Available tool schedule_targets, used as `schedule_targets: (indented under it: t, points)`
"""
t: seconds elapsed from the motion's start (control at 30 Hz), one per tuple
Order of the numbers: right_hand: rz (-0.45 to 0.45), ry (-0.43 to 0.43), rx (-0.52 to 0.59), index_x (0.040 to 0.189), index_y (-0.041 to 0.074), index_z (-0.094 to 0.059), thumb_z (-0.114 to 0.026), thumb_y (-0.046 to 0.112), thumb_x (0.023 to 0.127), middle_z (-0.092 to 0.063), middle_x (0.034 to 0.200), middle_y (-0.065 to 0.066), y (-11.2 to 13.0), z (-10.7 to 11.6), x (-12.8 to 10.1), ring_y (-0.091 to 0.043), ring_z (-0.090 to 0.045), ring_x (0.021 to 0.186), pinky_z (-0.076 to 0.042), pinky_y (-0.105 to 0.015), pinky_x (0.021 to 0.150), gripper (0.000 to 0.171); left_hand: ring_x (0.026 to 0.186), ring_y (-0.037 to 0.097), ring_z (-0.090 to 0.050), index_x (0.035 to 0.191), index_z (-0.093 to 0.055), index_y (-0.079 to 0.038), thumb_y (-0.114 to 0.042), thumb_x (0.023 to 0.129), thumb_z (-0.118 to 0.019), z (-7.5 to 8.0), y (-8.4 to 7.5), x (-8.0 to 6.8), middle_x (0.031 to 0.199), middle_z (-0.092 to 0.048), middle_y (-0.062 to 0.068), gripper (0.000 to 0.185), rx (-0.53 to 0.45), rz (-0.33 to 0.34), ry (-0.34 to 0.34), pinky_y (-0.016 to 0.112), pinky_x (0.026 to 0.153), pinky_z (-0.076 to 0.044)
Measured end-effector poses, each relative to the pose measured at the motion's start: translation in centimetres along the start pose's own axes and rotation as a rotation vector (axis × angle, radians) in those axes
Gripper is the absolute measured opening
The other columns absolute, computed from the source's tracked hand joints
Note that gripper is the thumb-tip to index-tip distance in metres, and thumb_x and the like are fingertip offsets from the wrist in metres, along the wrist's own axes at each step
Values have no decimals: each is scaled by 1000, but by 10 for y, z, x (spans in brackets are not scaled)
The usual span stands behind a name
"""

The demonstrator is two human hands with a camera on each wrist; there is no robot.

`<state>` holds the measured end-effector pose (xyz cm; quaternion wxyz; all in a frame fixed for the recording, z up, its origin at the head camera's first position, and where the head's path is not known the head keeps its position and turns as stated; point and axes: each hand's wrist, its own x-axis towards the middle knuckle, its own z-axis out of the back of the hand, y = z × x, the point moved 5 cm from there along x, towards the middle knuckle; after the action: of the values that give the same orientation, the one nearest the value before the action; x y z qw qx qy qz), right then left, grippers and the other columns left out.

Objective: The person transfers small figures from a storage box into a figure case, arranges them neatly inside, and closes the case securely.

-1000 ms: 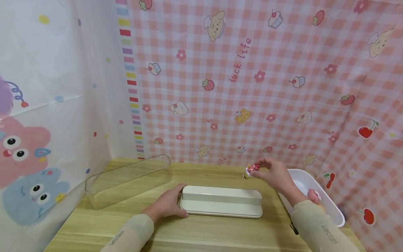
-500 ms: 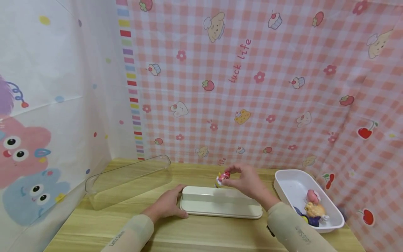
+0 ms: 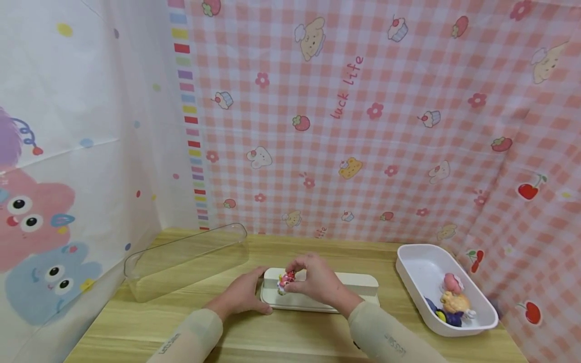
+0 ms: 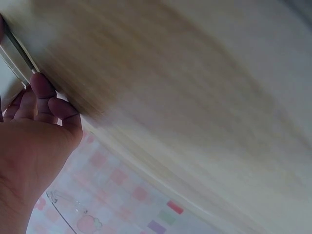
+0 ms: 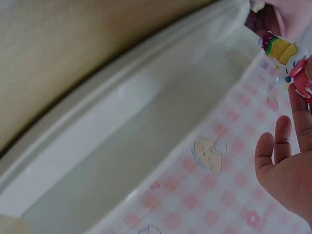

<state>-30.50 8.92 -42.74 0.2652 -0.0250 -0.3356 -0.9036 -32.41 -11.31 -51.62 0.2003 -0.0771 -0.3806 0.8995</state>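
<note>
A cream stepped display base (image 3: pixel 363 283) lies lengthwise on the wooden table. My left hand (image 3: pixel 242 292) holds its left end, thumb at the front and fingers behind. Over the left part of the base, my right hand (image 3: pixel 317 283) pinches a small red, pink and white toy figurine (image 3: pixel 285 282). In the right wrist view, the figurine (image 5: pixel 287 56) shows a yellow part with a dark red tip. Whether it touches the base is unclear. The left wrist view shows the left hand's fingers (image 4: pixel 43 87) against the base's edge.
A clear plastic cover (image 3: pixel 190 264) lies behind and left of the left hand. To the right stands a white tray (image 3: pixel 419 259) holding several toys, among them a pink one (image 3: pixel 453 283), an orange one (image 3: pixel 455 302) and a dark purple one (image 3: pixel 450 318). Patterned cloth (image 3: pixel 317 126) hangs behind.
My right hand has carried the figurine leftward, from beside the white tray to above the base's left part, and lower. The left hand has stayed on the base's left end.
</note>
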Motion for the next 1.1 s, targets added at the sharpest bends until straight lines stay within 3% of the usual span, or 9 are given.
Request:
schedule_targets:
  t: [0.27, 0.67, 1.1]
  points:
    - [-21, 23, -7, 97, 24, -76, -95, 25, 82, -78, 100, 10, -3, -24, 6, -16, -63, 111, -55, -43, 99, 24, 138, 39, -60, 153, -52, -10, -25, 67, -104, 1, -1, 0, 146, -67, 14, 102, 14, 5, 0, 64, 119, -45]
    - [-40, 16, -64, 99, 24, -76, -94, 28, 83, -80, 103, 7, -5, -35, 13, -19, -63, 111, -56, -44, 99, 25, 139, 39, -59, 155, -51, -13, -25, 66, -104, 0, -1, 0, 150, -65, 14, 104, 2, 17, 5, 65, 121, -43]
    - [53, 24, -276, 113, 25, -76, -89, 35, 89, -78, 117, 4, 5, -42, 12, -23, -64, 119, -58, -46, 100, 30, 139, 39, -59, 155, -50, -11, -27, 66, -104, 1, 0, -1, 148, -66, 13, 105, 12, -4, 5, 65, 120, -43]
